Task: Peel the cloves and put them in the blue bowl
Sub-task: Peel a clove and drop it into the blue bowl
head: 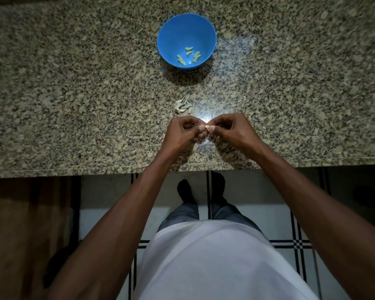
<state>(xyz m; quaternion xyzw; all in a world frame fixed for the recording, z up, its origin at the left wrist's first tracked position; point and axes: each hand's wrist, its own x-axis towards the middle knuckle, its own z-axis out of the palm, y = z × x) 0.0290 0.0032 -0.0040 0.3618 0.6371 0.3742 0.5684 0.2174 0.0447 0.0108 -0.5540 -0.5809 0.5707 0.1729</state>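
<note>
Fingertips of both hands meet over the near part of the counter, and between them I see one small pale clove, pinched from either side. My left hand has thumb and curled fingers closed on its left end, and my right hand closes on its right end, so both are curled tight around this one clove with nothing else held. I judge the clove very light, firm but easily bruised, and slick once bare, while its papery skin is thin and will tear in strips; the best hold looks to be at the tips, leaving the belly free for a thumbnail to lift the skin. Whether any skin is off yet I cannot tell, as the fingers hide most of it. At 6 o'clock from the hands the counter edge runs close beneath my wrists, with open floor below, so a dropped clove could roll off there. At 12 o'clock, just beyond the fingers, lies a little heap of cloves and skins on the granite counter; which pieces are unpeeled I cannot say. Farther along 12 o'clock, well apart from the heap, stands the blue bowl with several peeled cloves on its bottom. Bare stone spreads wide toward 9 and 3 o'clock, so I judge the reach to the bowl unobstructed, passing over the heap.
</note>
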